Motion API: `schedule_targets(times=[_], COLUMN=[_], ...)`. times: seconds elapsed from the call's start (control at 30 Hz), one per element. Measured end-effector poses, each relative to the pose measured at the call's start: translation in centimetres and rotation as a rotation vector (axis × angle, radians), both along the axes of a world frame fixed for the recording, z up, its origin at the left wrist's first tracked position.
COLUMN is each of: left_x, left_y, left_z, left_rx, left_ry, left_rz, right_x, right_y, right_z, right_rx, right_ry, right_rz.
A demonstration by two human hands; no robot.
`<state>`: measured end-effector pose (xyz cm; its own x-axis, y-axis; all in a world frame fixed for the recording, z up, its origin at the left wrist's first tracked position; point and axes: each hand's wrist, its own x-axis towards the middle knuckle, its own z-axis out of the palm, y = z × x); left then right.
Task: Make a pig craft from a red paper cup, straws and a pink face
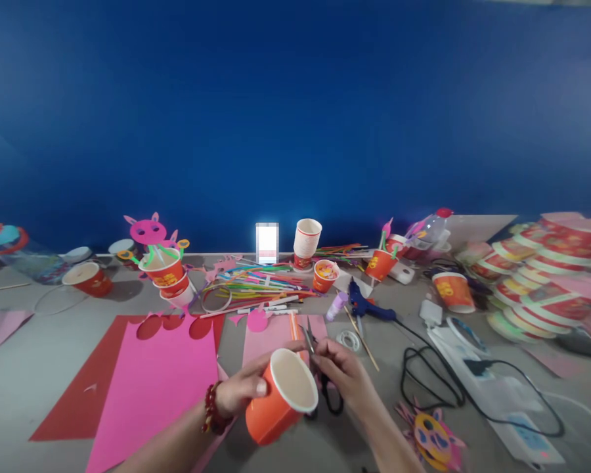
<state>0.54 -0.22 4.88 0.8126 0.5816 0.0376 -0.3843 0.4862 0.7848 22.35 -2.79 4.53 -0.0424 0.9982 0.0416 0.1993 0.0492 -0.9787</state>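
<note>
In the head view, my left hand is wrapped around an orange-red paper cup, tilted so its white rim and pale inside face right and up. My right hand is closed on a pair of scissors just beyond the cup's rim. The blades point away from me, and the black handles hang below my fingers. An orange-striped strip lies behind the cup, on a light pink sheet. The far side of the cup and part of my left fingers are hidden.
Bright pink paper overlaps a red sheet at left. Behind are colourful pipe cleaners, a white cup stack and decorated cups. At right are a blue glue gun, its black cable, a power strip and piled cups.
</note>
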Motion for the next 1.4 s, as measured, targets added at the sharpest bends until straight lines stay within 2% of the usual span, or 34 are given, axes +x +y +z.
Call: schedule_targets(times=[0.13, 0.23, 0.3, 0.37, 0.43, 0.5, 0.6, 0.7, 0.87, 0.97, 1.03, 1.1, 1.2, 1.3, 1.4], left_x=[-0.8, -1.5, -1.8, -2.0, -2.0, -1.9, -1.5, -1.1, -0.4, 0.0, 0.1, 0.0, -0.4, -0.7, -0.8], left_y=[0.8, 1.5, 1.7, 1.5, 1.3, 1.1, 0.9, 0.9, 0.7, 0.5, 0.5, 0.7, 1.0, 1.4, 1.8], left_z=[1.9, 2.3, 1.7, 0.6, -0.6, -1.4, -1.5, -0.9, -0.5, -0.7, -0.9, -1.1, -1.4, -1.7, -1.8], left_rx=[0.210, 0.320, 0.282, 0.171, 0.078, 0.024, 0.023, 0.063, 0.146, 0.167, 0.180, 0.193, 0.179, 0.038, -0.099], left_ry=[0.134, 0.235, 0.268, 0.238, 0.185, 0.120, 0.047, 0.034, 0.074, 0.058, 0.060, 0.071, 0.079, 0.070, 0.100], left_rz=[0.073, 0.072, 0.129, 0.240, 0.351, 0.398, 0.366, 0.295, 0.109, 0.017, 0.019, 0.052, 0.103, 0.238, 0.402], right_x=[-2.5, -3.3, -3.3, -3.1, -2.8, -2.7, -3.1, -3.8, -4.0, -3.8, -3.8, -3.9, -3.8, -3.3, -2.9], right_y=[1.5, 2.3, 2.7, 3.0, 3.2, 3.2, 2.7, 2.3, 2.6, 2.7, 2.6, 2.6, 3.0, 3.6, 3.9], right_z=[1.4, 2.0, 2.2, 1.9, 1.2, 0.1, -1.6, -2.4, -1.6, -0.8, -0.4, -0.2, -0.1, -0.3, -0.5], right_rx=[0.158, 0.241, 0.202, 0.158, 0.196, 0.274, 0.216, 0.101, -0.008, -0.062, -0.121, -0.165, -0.180, -0.123, -0.033], right_ry=[-0.086, -0.153, -0.073, 0.090, 0.219, 0.250, 0.251, 0.309, 0.487, 0.428, 0.348, 0.304, 0.403, 0.618, 0.735], right_rz=[-0.069, -0.053, -0.001, 0.046, 0.070, 0.081, 0.100, 0.054, -0.012, 0.062, 0.068, 0.024, -0.084, -0.232, -0.361])
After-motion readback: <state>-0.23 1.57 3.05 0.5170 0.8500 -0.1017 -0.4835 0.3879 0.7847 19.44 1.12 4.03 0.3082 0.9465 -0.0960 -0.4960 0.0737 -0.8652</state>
